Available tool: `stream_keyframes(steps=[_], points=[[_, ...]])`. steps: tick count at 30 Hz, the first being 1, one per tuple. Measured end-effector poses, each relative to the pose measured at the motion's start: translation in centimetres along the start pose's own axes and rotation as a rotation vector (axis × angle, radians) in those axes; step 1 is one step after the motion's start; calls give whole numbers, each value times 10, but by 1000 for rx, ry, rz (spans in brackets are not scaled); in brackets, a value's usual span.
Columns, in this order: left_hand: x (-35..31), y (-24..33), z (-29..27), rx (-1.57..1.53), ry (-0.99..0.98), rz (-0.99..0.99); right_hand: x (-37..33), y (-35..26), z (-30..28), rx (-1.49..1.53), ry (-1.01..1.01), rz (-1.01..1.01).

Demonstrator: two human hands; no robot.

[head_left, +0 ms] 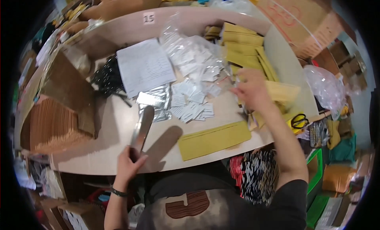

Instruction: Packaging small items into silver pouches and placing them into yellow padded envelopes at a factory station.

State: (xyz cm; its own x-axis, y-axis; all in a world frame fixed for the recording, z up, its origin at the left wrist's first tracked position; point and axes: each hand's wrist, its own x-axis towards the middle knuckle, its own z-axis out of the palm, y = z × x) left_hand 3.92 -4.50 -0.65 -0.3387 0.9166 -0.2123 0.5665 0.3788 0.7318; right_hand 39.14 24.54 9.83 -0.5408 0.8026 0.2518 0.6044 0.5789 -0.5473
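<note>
My left hand (pixel 128 164) is closed around the lower end of a long flat shiny strip (pixel 143 127) with a rounded dark tip. The strip points up and away over the tabletop. Over at the right, my right hand (pixel 251 89) has its fingers bent inward, beside the yellow folded sleeves (pixel 245 52); anything within them is too blurred to make out. Left of it lie small white printed cards (pixel 194 107) and a clear plastic bag (pixel 194 52) filled with more of them. One flat yellow sleeve (pixel 215 140) rests at the near edge.
A printed sheet (pixel 145 66) lies beside black cords (pixel 107 77) and silvery clear packets (pixel 158 105). An open carton (pixel 67 87) of brown cardboard pieces stands left. Yellow-and-black scissors (pixel 297 122) are at the right edge. A raised wall (pixel 130 26) bounds the back.
</note>
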Motion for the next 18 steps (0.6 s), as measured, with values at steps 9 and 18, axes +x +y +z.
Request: stream_keyframes(steps=[9, 18], points=[[0, 47, 102, -358, -460, 455, -90, -40, 139, -16, -471, -525], [-14, 30, 47, 269, 47, 142, -113, -69, 169, -129, -377, 81]])
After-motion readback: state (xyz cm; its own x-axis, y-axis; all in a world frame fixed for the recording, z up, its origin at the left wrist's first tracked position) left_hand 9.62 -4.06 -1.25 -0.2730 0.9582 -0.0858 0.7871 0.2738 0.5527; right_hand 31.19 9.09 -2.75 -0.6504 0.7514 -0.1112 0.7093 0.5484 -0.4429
